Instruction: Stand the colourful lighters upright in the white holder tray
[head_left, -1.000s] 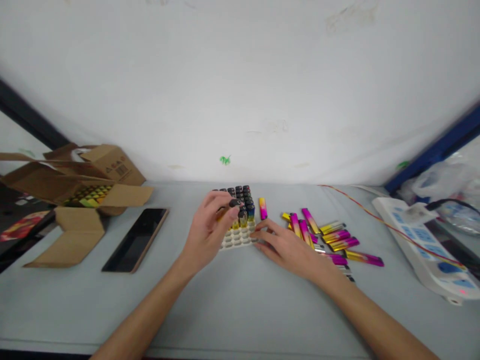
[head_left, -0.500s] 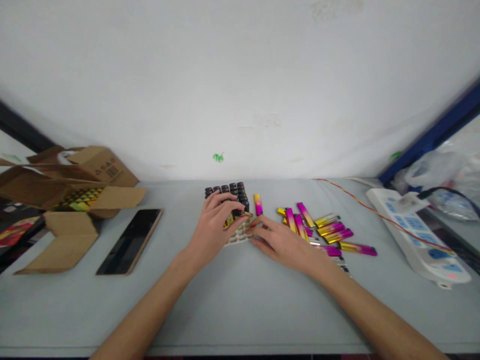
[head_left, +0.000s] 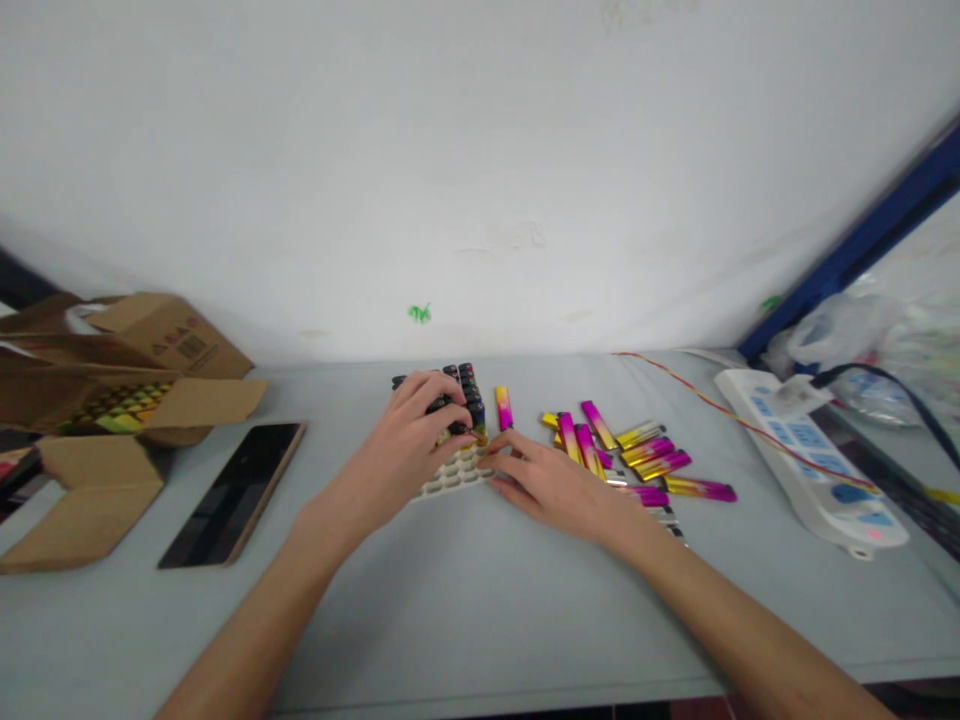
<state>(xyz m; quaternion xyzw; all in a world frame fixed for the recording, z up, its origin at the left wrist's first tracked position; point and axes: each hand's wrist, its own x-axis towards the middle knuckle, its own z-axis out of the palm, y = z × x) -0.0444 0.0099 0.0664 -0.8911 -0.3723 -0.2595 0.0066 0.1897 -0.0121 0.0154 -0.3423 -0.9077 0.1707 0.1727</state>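
Note:
A pale tray with rows of holes (head_left: 450,478) lies on the grey table, its far part filled with black-topped sticks (head_left: 469,385). Over its left part is my left hand (head_left: 409,440), fingers bent and pinched around a black-topped stick that they partly cover. My right hand (head_left: 544,480) rests at the tray's right edge, thumb and fingertips close together there; whatever they hold is too small to tell. A yellow-and-pink stick (head_left: 503,408) lies just behind it. More pink, yellow and silver sticks (head_left: 658,460) are scattered to the right.
At the left are open cardboard boxes (head_left: 187,340), one with yellow sticks inside, and a dark phone (head_left: 232,495). A white power strip (head_left: 810,455) with a plug stands at the right, crossed by a red-yellow wire (head_left: 697,392). Plastic bags (head_left: 847,335) lie behind it.
The whole view has shifted slightly, so the table items appear further left. My left hand has moved left over the tray and uncovered more of its near holes. My right hand stays at the tray's edge.

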